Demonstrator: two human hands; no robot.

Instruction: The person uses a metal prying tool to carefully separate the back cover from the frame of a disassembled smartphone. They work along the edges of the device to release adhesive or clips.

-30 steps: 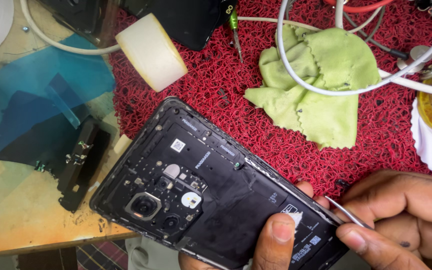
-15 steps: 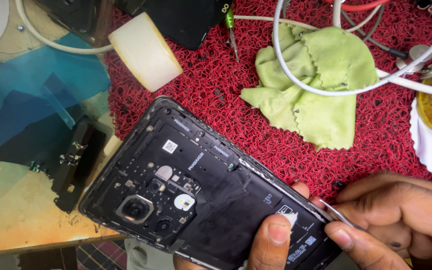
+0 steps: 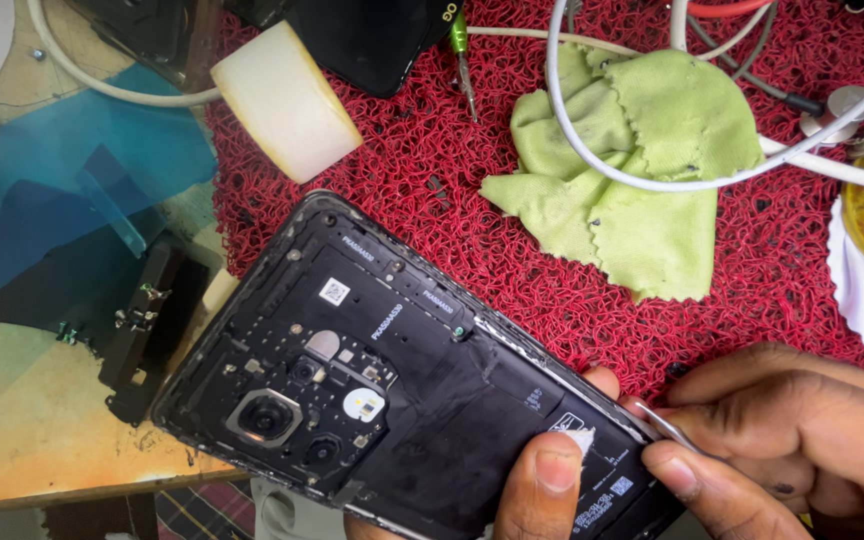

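- A red looped-fibre work mat (image 3: 432,170) covers most of the surface; to its left lies a worn, paint-stained wooden benchtop (image 3: 22,420) whose front edge runs along the bottom left of the view.
- An opened black smartphone with its back cover off (image 3: 392,390) lies tilted across the lower middle; its camera end overhangs the mat's left edge onto the benchtop, and its other end points to the lower right.
- The left hand (image 3: 542,480) comes up from under the phone's lower end and grips it, thumb pressed on the dark inner plate.
- The right hand (image 3: 802,430), just right of the phone's lower end, pinches a thin silvery metal tool (image 3: 667,425) between thumb and fingers; its tip seems to touch the phone's upper edge, though the fingers hide part of it.
- Above and right of the phone, well apart, lies a crumpled green cleaning cloth (image 3: 642,160) with a white cable (image 3: 592,165) looped over it.
- Above the phone's camera end, near but not touching, lies a cream-white roll of tape (image 3: 287,100).
- Left of the phone, sheets of clear blue film (image 3: 62,190) lie on the benchtop, and a small black bracket part (image 3: 147,335) sits just beside the phone's left edge.
- Bare mat shows between the phone and the cloth; bare wood shows below the bracket.
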